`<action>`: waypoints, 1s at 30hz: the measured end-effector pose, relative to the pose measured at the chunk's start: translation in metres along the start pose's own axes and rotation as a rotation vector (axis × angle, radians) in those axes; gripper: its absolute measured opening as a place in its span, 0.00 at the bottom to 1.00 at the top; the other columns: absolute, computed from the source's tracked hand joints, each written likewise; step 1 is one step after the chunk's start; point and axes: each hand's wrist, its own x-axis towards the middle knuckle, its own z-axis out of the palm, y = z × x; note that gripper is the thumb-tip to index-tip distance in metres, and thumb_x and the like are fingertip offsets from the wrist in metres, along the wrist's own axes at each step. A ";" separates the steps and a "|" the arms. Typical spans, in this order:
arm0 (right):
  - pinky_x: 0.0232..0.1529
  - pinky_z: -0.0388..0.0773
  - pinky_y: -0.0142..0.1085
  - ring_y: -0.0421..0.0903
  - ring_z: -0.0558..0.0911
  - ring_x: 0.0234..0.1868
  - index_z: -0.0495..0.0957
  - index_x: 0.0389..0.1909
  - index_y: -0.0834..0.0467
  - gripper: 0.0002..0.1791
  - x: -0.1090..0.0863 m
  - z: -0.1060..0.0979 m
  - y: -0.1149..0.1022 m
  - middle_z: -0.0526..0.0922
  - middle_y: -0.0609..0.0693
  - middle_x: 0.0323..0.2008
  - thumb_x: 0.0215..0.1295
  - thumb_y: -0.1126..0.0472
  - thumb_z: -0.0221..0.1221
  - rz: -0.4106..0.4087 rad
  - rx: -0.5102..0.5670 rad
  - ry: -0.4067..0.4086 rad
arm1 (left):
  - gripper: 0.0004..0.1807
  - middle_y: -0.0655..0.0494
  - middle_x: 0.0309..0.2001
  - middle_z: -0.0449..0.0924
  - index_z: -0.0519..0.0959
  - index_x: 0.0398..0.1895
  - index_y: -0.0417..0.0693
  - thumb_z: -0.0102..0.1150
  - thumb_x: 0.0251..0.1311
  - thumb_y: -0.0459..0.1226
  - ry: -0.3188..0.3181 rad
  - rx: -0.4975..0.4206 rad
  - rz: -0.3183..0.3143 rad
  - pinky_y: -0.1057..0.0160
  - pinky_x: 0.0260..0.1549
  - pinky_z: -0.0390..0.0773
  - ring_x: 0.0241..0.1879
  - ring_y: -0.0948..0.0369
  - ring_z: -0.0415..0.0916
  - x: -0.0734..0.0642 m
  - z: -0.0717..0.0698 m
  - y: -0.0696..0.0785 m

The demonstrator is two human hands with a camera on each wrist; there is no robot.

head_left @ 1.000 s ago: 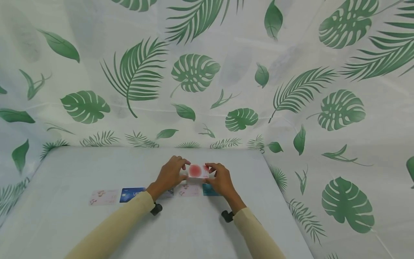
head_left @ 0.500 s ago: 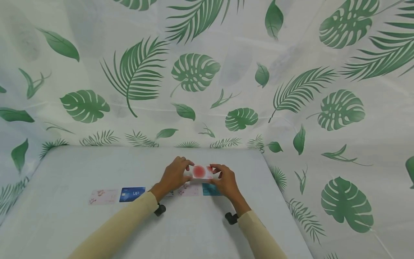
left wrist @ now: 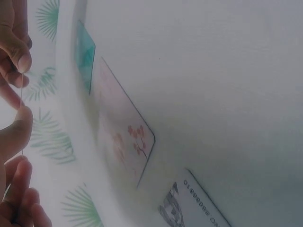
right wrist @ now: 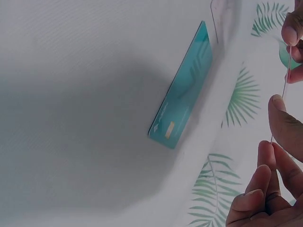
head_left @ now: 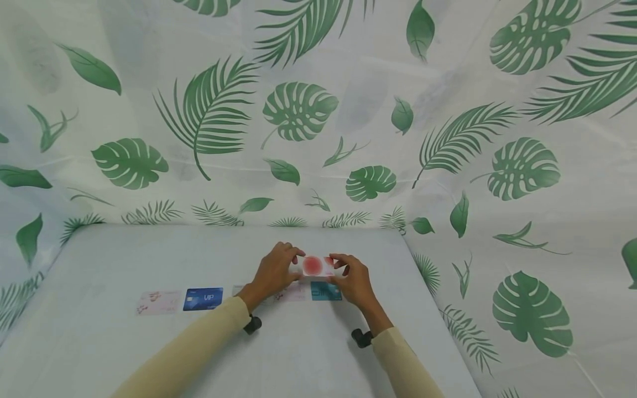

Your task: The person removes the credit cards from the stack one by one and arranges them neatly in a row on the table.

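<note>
A white card with a red circle [head_left: 312, 266] is held up above the table, seen edge-on in both wrist views. My left hand [head_left: 274, 272] pinches its left end between thumb and fingers. At the opposite end, my right hand [head_left: 354, 279] pinches it the same way. Below lies a row of cards: a pale pink one [head_left: 159, 303], a blue VIP card [head_left: 203, 299], a whitish numbered card [left wrist: 201, 201] largely covered by my left arm in the head view, a pink floral card [left wrist: 124, 130], and a teal card [right wrist: 182, 94] beneath my right hand.
A white-covered table [head_left: 293, 354] carries the cards. Behind it and to the right hangs a white sheet [head_left: 368, 99] printed with green leaves. Each wrist wears a small black camera, such as the right one [head_left: 361, 338].
Both hands have shifted slightly to the right with the red-circle card between them. The blue VIP card and the teal card now show more fully.
</note>
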 end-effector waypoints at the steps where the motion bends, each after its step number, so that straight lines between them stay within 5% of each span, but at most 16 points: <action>1: 0.43 0.73 0.35 0.48 0.75 0.46 0.83 0.66 0.49 0.33 0.000 -0.001 0.001 0.84 0.49 0.46 0.58 0.65 0.78 0.002 -0.002 -0.001 | 0.27 0.60 0.39 0.80 0.85 0.58 0.53 0.83 0.55 0.44 -0.001 -0.003 -0.001 0.65 0.42 0.81 0.44 0.62 0.71 0.000 0.001 0.001; 30: 0.40 0.74 0.34 0.50 0.74 0.47 0.82 0.66 0.46 0.34 -0.013 -0.029 0.028 0.84 0.50 0.47 0.57 0.62 0.79 0.058 -0.018 0.010 | 0.27 0.60 0.39 0.81 0.85 0.58 0.52 0.82 0.56 0.46 -0.020 -0.045 0.036 0.66 0.41 0.81 0.43 0.62 0.71 0.008 0.028 0.028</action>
